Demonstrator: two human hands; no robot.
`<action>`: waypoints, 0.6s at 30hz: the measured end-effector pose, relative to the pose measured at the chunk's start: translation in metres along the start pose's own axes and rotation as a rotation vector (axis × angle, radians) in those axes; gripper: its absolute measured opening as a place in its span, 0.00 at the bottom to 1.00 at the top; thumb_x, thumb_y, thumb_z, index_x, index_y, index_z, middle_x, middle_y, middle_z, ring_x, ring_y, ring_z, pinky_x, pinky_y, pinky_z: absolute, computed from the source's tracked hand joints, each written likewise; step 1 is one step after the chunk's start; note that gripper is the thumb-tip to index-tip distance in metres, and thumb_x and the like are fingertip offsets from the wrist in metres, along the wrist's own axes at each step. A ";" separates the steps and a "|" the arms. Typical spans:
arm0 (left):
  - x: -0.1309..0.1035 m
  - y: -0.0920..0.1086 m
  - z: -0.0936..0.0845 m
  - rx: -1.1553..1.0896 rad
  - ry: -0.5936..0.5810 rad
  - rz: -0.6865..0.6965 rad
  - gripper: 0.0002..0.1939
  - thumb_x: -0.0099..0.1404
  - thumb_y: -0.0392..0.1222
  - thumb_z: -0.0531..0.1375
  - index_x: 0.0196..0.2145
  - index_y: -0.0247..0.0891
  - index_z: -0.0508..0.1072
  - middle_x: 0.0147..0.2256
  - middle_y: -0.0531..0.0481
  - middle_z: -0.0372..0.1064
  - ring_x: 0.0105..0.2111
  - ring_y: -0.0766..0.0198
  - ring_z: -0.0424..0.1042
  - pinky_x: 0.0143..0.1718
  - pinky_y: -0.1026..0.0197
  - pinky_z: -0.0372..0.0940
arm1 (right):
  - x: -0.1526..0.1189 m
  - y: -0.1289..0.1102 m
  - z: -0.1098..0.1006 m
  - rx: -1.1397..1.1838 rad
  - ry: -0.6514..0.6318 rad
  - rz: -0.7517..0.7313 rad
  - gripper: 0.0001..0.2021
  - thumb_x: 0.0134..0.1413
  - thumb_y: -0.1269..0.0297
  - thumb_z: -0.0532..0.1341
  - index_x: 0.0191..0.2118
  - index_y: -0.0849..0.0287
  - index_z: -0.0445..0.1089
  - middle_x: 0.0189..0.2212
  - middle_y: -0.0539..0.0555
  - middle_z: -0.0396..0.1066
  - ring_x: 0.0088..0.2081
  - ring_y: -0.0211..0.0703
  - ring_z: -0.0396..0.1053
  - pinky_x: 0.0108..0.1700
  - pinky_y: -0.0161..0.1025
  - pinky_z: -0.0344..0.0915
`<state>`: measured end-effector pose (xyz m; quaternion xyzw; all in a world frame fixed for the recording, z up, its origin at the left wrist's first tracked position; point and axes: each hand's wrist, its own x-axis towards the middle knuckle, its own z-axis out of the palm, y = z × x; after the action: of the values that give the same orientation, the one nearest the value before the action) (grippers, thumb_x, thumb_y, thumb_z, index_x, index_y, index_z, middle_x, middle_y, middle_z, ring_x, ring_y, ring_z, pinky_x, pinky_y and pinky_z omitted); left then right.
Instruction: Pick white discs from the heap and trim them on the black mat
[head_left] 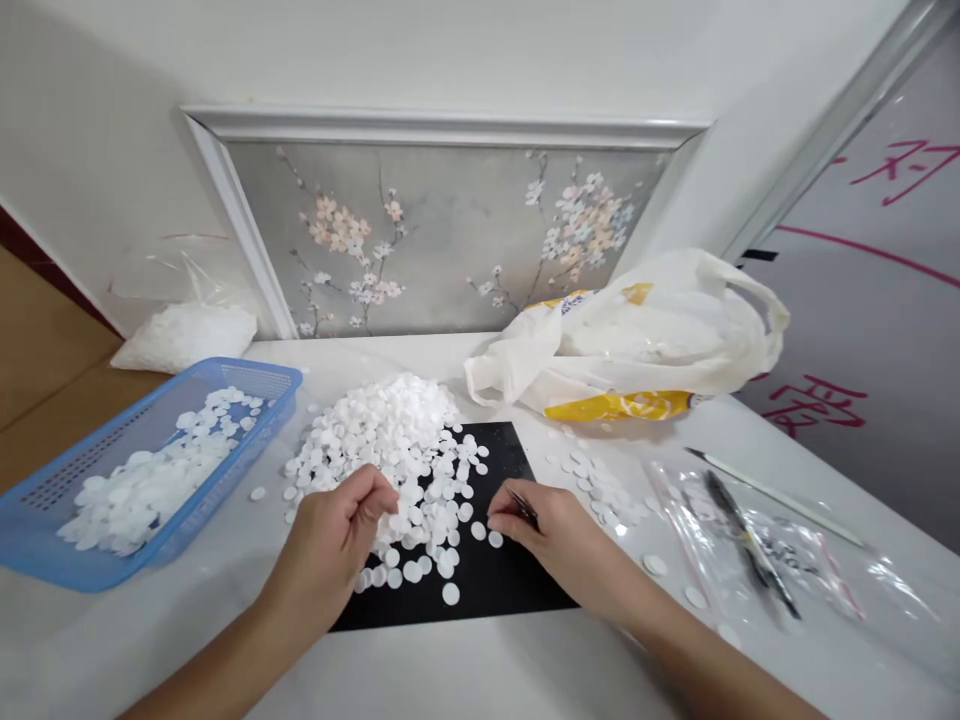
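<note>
A heap of small white discs (382,415) spreads over the white table and onto a black mat (510,575). At the heap's near left side is my left hand (337,525), its thumb and fingers pinched together; whatever they hold, if anything, is hidden. My right hand (551,525) is closed over the mat's right part, round a thin dark tool that looks like tweezers (523,508). Just left of its fingertips lie a few loose discs (495,539). Single discs also lie along the mat's near part, such as one white disc (450,593).
On the left stands a blue plastic basket (202,500) with more discs; behind it sits a filled clear bag (184,330). A white and yellow carrier bag (630,350) lies back right. Clear zip bags (697,540), a black pen (754,545) and a white pencil (780,495) lie right.
</note>
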<state>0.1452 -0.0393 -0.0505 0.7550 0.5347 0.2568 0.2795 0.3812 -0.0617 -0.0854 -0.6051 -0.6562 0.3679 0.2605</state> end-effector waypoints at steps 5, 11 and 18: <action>-0.012 -0.002 0.014 0.146 -0.110 0.002 0.19 0.69 0.50 0.45 0.26 0.42 0.67 0.16 0.58 0.56 0.17 0.66 0.58 0.21 0.65 0.51 | 0.000 -0.006 0.010 -0.074 0.027 -0.089 0.04 0.50 0.71 0.61 0.32 0.56 0.70 0.31 0.49 0.66 0.28 0.37 0.65 0.31 0.34 0.61; -0.015 -0.005 0.017 0.180 -0.092 0.270 0.09 0.67 0.38 0.49 0.38 0.45 0.69 0.37 0.50 0.69 0.38 0.59 0.67 0.39 0.59 0.62 | 0.000 -0.005 0.007 -0.080 0.032 -0.093 0.05 0.49 0.73 0.58 0.29 0.57 0.70 0.26 0.48 0.67 0.24 0.35 0.61 0.26 0.32 0.58; -0.017 -0.005 0.013 0.194 -0.115 0.296 0.10 0.68 0.34 0.48 0.35 0.42 0.68 0.35 0.50 0.67 0.37 0.60 0.65 0.40 0.57 0.58 | -0.004 -0.009 0.000 -0.054 -0.082 -0.029 0.04 0.48 0.70 0.60 0.25 0.58 0.68 0.21 0.46 0.65 0.23 0.34 0.60 0.25 0.31 0.55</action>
<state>0.1456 -0.0561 -0.0651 0.8623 0.4230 0.1988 0.1948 0.3764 -0.0654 -0.0783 -0.5868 -0.6848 0.3707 0.2220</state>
